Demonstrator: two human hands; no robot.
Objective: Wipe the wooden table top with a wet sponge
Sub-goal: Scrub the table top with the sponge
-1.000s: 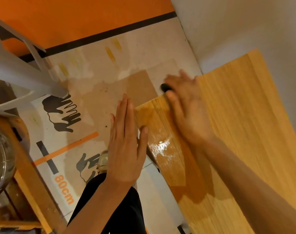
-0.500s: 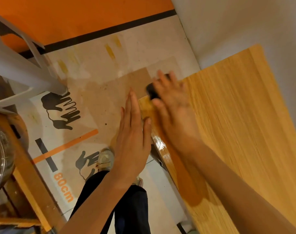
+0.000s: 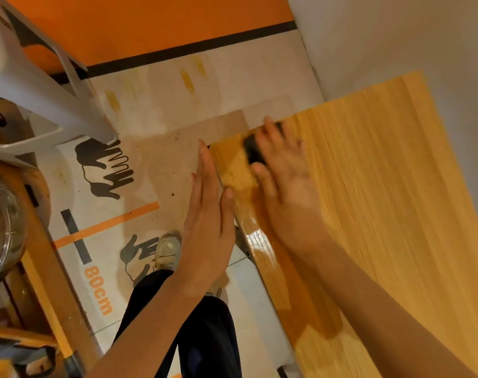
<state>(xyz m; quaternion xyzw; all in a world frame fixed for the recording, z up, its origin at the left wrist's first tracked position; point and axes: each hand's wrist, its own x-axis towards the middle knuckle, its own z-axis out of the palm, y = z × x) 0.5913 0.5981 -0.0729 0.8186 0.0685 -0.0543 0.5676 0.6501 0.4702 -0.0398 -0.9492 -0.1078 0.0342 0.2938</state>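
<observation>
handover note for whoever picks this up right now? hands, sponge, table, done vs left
Right hand: pressed flat on the dark sponge, at the far corner of the wooden table top.
Left hand: open, flat along the table's near edge, holding nothing.
Done: a wet, glossy strip along the near edge and a damp patch nearer the body.
Left: the broad area to the right looks dry; wipe it next.

— What sort of place was it?
— It looked like a workshop or activity room. An orange wall (image 3: 139, 25) with a black stripe met a floor mat (image 3: 104, 203) printed with handprints and "80cm".
— Anything else?
— A white plastic stool (image 3: 36, 85), a wooden bench (image 3: 49, 271) and a light wooden table top (image 3: 396, 214).
</observation>
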